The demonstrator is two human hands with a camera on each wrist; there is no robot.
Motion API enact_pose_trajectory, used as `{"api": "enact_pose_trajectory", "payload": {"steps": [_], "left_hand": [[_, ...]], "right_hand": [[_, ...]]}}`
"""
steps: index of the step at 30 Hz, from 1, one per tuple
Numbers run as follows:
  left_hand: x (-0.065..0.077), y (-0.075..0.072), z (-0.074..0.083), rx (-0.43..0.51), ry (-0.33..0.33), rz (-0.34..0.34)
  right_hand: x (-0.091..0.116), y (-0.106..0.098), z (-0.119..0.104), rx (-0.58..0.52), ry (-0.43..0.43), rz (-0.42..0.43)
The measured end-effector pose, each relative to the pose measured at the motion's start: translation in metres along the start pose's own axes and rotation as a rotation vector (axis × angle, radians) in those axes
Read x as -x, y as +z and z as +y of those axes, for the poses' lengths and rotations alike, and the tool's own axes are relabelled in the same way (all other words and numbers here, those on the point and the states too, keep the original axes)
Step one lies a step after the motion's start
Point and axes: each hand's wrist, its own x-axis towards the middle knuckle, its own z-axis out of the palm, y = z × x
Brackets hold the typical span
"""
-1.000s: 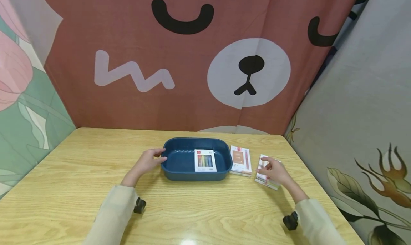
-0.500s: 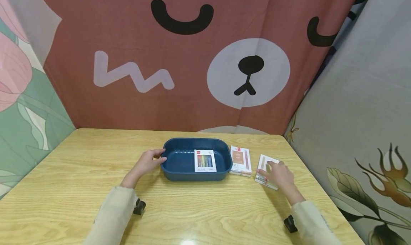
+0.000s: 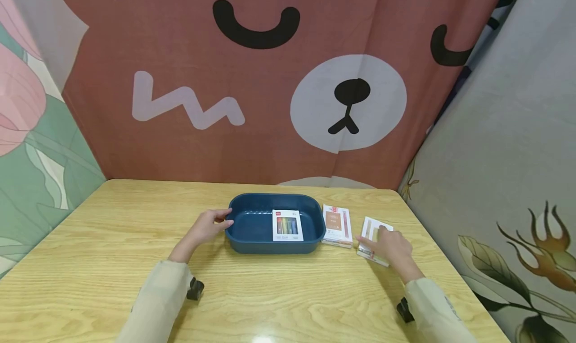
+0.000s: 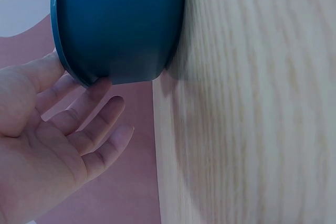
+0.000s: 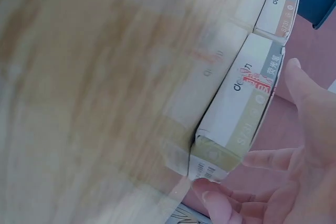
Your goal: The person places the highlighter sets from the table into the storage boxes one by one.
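A dark blue rectangular basin point(image 3: 270, 248) stands on the table, and my left hand point(image 3: 204, 230) pinches its left end at the rim. The left wrist view has the thumb over the rim and fingertips below its lip. Upright inside the basin leans a white box point(image 3: 288, 225) with a picture of coloured sticks. At the right lies a white highlighter box point(image 5: 239, 98) with a yellow-green stripe, flat on the table. My right hand point(image 3: 394, 245) spreads over it, thumb by its left side, fingertips along its far edge; part of the box is covered by the hand.
Another white box point(image 3: 338, 223) with an orange panel lies between the basin and the highlighter box, right against the basin's end. The wooden table point(image 3: 270, 293) ends at a bear-print curtain point(image 3: 252, 148) behind and a flowered curtain point(image 3: 472, 183) at the right.
My right hand has shifted slightly right and spread its fingers over the highlighter box, whose place looks unchanged. The left hand and the basin have stayed put.
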Motion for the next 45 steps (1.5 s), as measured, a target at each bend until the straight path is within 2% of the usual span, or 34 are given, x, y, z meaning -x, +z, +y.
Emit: {"api": "enact_pose_trajectory", "payload": {"steps": [7,15,25,34,37,39,41,45], "left_hand": [[0.0,0.0,0.0,0.018,-0.008,-0.014],[0.001,0.001,-0.001,0.024,-0.003,-0.018],[0.002,0.002,-0.001,0.033,-0.018,-0.018],[0.002,0.002,-0.001,0.04,-0.003,-0.004],[0.002,0.001,-0.001,0.043,-0.006,-0.007],[0.002,0.001,0.0,0.048,-0.008,-0.008],[0.002,0.001,0.0,0.052,-0.009,-0.009],[0.002,0.001,0.002,0.06,-0.011,-0.015]], "right_hand": [[0.0,-0.002,0.001,-0.062,0.001,-0.034],[-0.002,-0.011,-0.007,-0.136,0.052,-0.141],[-0.006,-0.013,-0.006,-0.116,0.035,-0.143],[-0.004,-0.017,0.003,-0.201,0.05,-0.18],[-0.006,-0.02,0.009,-0.215,0.02,-0.172],[-0.007,-0.022,0.015,-0.251,-0.019,-0.162],[-0.008,-0.022,0.021,-0.333,-0.047,-0.158],[-0.008,-0.023,0.033,-0.607,-0.05,-0.226]]}}
